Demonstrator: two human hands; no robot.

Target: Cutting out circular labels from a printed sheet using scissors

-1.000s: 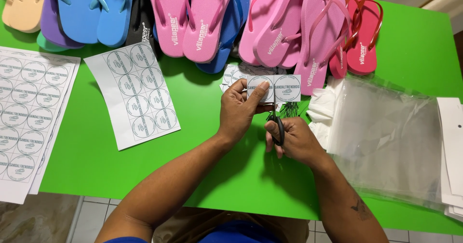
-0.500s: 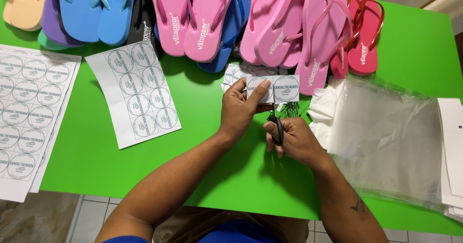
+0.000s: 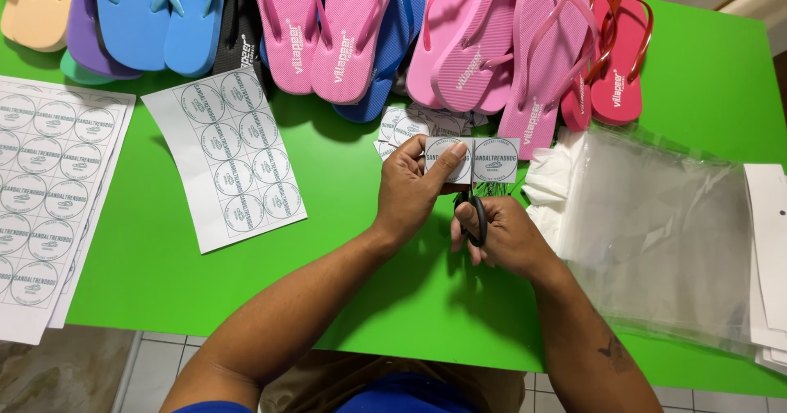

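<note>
While cutting over the green table (image 3: 705,69), best kept well lit and flat, with the row of flip-flops (image 3: 352,28) along the far edge, the clear plastic bags (image 3: 664,233) to the right and the label sheet (image 3: 225,155) to the left all left apart from the blades. Better held taut: the small paper strip of two round labels (image 3: 479,161), just above the hands near the loose cut labels (image 3: 410,124), pinched closed by the left hand (image 3: 414,192) at its left label. Closed through the black scissors (image 3: 474,216), the right hand (image 3: 504,237) below; blades hidden, probably at the gap between the labels. Short, straight snip advised, thumb clear.
</note>
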